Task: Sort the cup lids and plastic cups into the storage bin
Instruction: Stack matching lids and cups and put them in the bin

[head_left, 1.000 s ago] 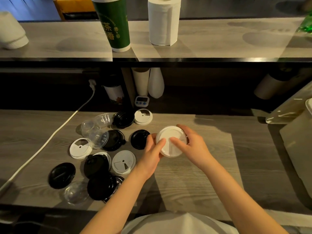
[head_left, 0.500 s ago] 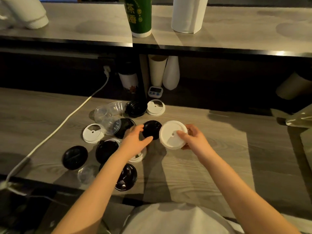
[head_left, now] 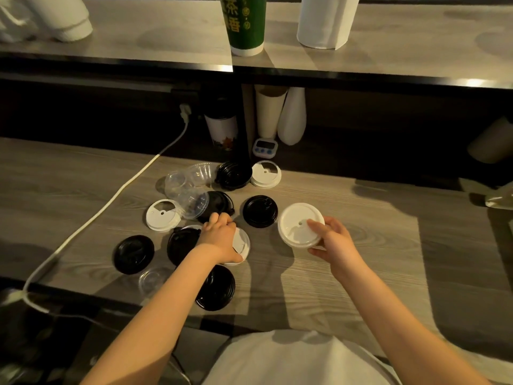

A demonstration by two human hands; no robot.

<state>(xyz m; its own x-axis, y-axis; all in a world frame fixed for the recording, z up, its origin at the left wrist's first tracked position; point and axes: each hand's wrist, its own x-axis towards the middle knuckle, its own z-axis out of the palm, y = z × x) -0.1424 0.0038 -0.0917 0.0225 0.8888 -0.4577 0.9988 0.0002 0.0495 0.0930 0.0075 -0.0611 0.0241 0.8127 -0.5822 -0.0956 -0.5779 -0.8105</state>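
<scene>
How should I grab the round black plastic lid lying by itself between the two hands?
Take the round black plastic lid by its raised rim, coming straight down from above. It lies flat on the wooden counter, so nothing can slip under it. Bare counter shows at its near and far edges, so a thumb and finger would probably fit there.

Lids [head_left: 260, 211] crowd the left; counter [head_left: 374, 245] right lies open.
</scene>
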